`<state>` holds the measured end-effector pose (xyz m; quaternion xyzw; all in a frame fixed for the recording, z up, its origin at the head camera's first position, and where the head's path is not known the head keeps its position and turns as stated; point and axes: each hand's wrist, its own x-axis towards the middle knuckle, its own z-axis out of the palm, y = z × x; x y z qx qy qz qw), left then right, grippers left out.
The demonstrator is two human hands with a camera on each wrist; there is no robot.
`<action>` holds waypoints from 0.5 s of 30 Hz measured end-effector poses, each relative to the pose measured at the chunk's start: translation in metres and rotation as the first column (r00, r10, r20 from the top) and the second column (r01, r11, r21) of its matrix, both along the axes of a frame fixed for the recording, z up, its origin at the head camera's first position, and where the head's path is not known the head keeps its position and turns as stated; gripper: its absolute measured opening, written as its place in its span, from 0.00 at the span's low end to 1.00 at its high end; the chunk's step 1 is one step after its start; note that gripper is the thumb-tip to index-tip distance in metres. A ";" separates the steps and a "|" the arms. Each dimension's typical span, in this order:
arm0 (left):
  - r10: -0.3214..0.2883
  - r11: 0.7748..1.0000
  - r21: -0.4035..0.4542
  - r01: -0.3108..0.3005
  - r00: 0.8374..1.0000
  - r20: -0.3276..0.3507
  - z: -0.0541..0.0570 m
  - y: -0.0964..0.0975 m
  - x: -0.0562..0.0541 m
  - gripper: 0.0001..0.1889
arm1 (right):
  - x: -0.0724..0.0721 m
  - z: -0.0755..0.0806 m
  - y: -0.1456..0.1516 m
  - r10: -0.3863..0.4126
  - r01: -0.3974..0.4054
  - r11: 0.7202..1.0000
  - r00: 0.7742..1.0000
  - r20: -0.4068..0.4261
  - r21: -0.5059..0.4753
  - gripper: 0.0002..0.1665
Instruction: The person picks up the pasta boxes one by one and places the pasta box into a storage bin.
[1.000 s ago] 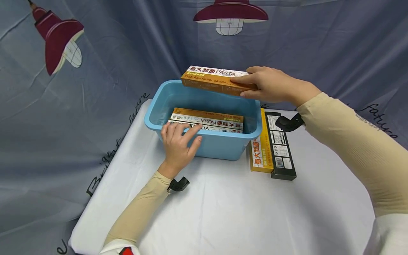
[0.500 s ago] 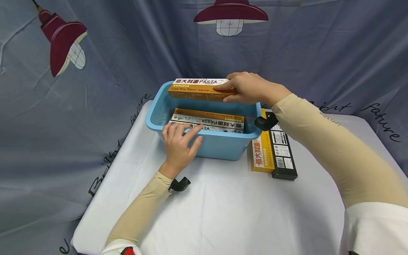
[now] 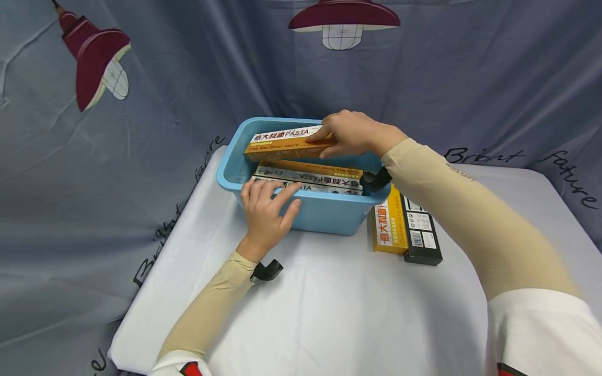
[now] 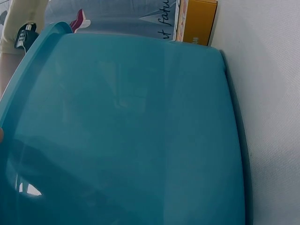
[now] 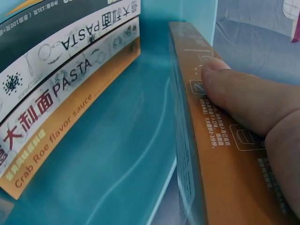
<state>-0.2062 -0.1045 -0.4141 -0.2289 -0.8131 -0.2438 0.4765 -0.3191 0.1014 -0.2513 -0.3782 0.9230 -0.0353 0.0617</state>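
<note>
My right hand [image 3: 350, 133] grips the right end of an orange-and-white pasta box [image 3: 282, 143], labelled Crab Roe flavor sauce. That box hangs tilted, left end lower, inside the blue plastic bin [image 3: 324, 216] along its far side. In the right wrist view the thumb [image 5: 234, 89] presses on the box's orange face. My left hand [image 3: 265, 219] holds the bin's near rim, fingers hooked over it and thumb outside. Under those fingertips, along the near wall, lie another Crab Roe box [image 5: 61, 112] and a black-and-white pasta box [image 5: 56, 51], side by side.
Right of the bin, on the white table [image 3: 338, 308], lie a yellow Chicken curry box [image 3: 390, 230] and a black box [image 3: 423, 240] side by side. A grey-blue curtain [image 3: 202, 68] hangs behind the table.
My right hand has carried the Crab Roe box leftward and down, from above the bin's far right rim to inside the bin. The left hand stays on the near rim.
</note>
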 end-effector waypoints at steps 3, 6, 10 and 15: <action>0.001 1.000 0.000 -0.001 1.000 0.004 -0.001 0.001 -0.001 0.22 | -0.002 -0.004 -0.004 0.009 -0.009 1.000 1.000 0.006 -0.005 0.30; 0.004 1.000 0.000 -0.004 1.000 0.005 -0.002 0.001 -0.001 0.22 | -0.004 -0.005 -0.007 0.004 -0.004 1.000 1.000 0.014 0.004 0.30; 0.006 1.000 0.003 -0.006 1.000 0.005 -0.002 0.000 -0.002 0.22 | -0.007 -0.007 -0.010 -0.008 0.008 1.000 1.000 0.030 0.010 0.29; 0.012 1.000 -0.005 -0.012 1.000 -0.002 -0.002 0.000 -0.003 0.22 | -0.012 -0.013 -0.015 -0.032 0.030 0.999 0.998 0.060 0.024 0.28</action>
